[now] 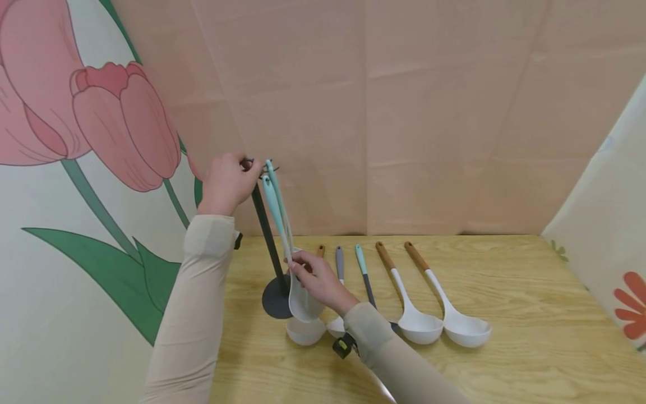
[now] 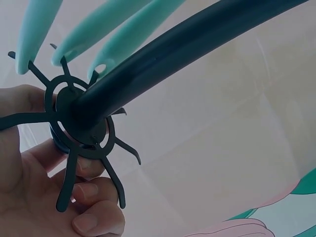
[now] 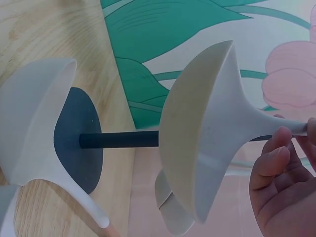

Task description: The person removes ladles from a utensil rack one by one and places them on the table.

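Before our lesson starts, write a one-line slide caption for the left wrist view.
Left hand grips the black, spoked rack, with three smooth turquoise utensil handles at its hooks.

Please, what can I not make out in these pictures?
Head: lower end of dark utensil, mostly behind right sleeve.
Head: top of the stand, partly behind the left grip.
Left wrist: lower ends of turquoise handles, cut by top edge.
Right wrist: handle tip of the held ladle, past the right edge.

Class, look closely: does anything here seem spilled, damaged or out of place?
No spill or damage shows. Mildly odd: three turquoise handles cluster at neighbouring hooks of the black stand, while its opposite hooks are bare, so it looks unevenly loaded.
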A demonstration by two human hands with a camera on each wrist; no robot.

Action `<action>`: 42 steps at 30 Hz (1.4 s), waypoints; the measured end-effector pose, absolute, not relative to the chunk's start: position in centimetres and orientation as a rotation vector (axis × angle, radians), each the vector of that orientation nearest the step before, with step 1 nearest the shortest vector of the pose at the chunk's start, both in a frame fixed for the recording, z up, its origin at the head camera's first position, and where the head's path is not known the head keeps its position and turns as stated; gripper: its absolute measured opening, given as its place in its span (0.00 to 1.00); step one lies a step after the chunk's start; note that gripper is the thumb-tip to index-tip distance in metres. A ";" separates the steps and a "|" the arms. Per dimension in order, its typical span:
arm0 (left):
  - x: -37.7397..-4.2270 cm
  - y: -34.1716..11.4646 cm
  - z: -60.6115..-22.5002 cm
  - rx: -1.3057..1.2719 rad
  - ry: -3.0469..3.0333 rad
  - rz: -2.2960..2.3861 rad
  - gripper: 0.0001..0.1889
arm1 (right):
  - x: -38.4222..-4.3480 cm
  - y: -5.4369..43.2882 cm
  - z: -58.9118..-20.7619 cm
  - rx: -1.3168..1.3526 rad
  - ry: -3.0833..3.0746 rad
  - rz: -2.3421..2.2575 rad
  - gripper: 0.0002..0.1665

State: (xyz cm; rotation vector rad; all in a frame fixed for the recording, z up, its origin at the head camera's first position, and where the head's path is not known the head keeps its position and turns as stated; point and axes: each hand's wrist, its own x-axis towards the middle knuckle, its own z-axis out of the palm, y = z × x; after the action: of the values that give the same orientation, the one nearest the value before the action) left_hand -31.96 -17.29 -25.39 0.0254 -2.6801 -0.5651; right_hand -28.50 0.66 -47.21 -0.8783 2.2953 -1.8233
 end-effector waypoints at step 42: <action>-31.9 -17.1 -25.4 0.045 -2.690 -0.544 0.22 | -28.0 1.7 -46.7 -0.893 2.313 -1.909 0.13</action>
State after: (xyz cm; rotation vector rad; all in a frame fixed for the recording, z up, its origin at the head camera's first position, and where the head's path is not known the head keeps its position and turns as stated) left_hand -31.92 -17.08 -25.42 0.0450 -2.6902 -0.5439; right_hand -28.04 1.66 -46.68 -0.8928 2.3130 -1.9091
